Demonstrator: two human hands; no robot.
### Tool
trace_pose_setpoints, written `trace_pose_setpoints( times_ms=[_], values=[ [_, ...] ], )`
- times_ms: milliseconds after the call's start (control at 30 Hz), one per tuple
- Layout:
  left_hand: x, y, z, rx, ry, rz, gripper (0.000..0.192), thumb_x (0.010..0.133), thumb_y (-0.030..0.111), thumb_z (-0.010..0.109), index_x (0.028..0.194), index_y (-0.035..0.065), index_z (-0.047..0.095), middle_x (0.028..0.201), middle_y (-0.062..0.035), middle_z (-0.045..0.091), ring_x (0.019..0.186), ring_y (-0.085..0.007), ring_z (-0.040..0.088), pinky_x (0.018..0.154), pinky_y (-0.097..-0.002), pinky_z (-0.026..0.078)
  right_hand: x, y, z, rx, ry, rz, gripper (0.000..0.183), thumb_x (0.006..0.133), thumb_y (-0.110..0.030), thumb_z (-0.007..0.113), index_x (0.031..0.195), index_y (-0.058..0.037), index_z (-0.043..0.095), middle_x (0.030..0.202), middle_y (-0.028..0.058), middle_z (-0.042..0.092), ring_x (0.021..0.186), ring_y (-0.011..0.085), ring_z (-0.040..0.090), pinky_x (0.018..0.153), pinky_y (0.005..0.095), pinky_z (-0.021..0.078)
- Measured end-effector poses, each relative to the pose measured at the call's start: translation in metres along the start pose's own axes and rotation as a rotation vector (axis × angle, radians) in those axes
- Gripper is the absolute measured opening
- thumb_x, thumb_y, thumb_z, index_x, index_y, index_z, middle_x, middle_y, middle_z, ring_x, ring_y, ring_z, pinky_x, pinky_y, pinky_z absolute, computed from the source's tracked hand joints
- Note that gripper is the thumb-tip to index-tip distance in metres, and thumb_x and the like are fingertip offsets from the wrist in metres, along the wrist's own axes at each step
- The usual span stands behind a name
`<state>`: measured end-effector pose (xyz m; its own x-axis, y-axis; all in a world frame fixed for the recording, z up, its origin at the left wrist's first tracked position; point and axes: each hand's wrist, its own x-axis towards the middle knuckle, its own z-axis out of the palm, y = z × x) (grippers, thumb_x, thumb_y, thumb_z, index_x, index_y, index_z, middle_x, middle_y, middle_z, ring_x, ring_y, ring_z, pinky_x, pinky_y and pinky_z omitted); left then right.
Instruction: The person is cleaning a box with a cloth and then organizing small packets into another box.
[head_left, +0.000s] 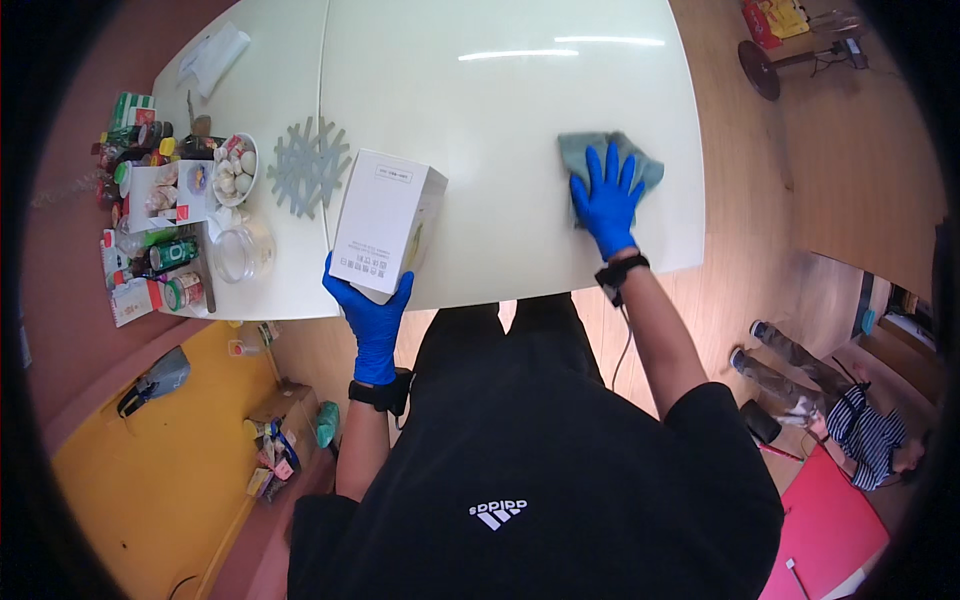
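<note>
My left hand (371, 319), in a blue glove, grips the near end of a white carton (382, 217) that bears writing, at the front edge of the white table (495, 247). My right hand (609, 202), also in a blue glove, lies flat with fingers spread on a grey-green cloth (649, 171) toward the table's right side. Beyond the carton, to its left, is a grey slatted trivet (309, 166). Both wrists wear black bands.
At the table's left stand a bowl of eggs and garlic (235, 171), a clear jar (241, 253), a green can (174, 255) and several bottles. A white plastic bag (216, 60) lies at the far left. A person (862, 435) in a striped top is at the right, beyond the table.
</note>
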<state>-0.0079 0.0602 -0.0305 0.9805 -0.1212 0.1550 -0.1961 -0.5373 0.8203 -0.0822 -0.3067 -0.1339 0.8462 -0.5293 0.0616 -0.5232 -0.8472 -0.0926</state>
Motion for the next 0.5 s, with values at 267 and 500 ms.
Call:
trace_pose_setpoints(
  times_ms=[267,500],
  values=[
    [0.001,-0.005,-0.006,-0.074,-0.03,0.006,0.097,0.059,0.018,0.088,0.132,0.0001,0.026,0.123,-0.0161,0.041,0.117,-0.0287,0.045,0.098,-0.0381,0.04,-0.082,-0.018,-0.014,0.024,-0.138,0.012,0.076,0.087,-0.055,0.048,0.149,-0.0175,0.024,0.157,0.0105,0.01,0.14,0.046,0.01,0.103,0.0699,0.0177],
    [-0.001,-0.009,-0.006,-0.069,-0.001,0.058,0.096,0.06,0.02,0.087,0.132,-0.0002,0.026,0.122,-0.0158,0.04,0.116,-0.0285,0.046,0.098,-0.0375,0.041,-0.065,-0.013,-0.019,-0.006,-0.26,0.002,0.08,0.086,-0.057,0.051,0.149,-0.0175,0.023,0.156,0.0141,0.011,0.137,0.0505,0.016,0.096,0.071,0.0282]
  ],
)
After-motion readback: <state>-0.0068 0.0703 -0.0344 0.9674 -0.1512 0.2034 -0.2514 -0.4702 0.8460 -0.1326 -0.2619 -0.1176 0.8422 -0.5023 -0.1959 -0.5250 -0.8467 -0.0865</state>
